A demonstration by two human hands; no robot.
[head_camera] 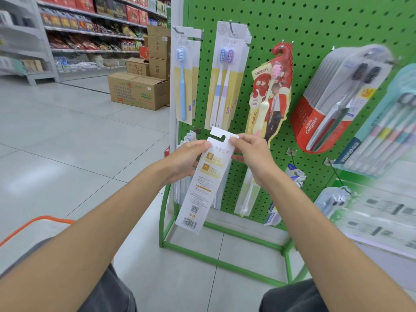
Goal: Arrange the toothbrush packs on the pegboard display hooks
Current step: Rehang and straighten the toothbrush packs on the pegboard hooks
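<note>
Pinching a white toothbrush pack (200, 188) at its top corners with left hand (184, 161) and right hand (252, 158), both with fingers curled onto the card. Holding it printed back outward, barcode end down and tilted, in front of the lower left part of the green pegboard (292, 23). Hanging slot just below the two-brush pack (225, 82) near the board's upper left corner.

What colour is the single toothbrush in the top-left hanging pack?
The toothbrush is light blue, with a paler bristle head. The head view shows it clearly.
</note>
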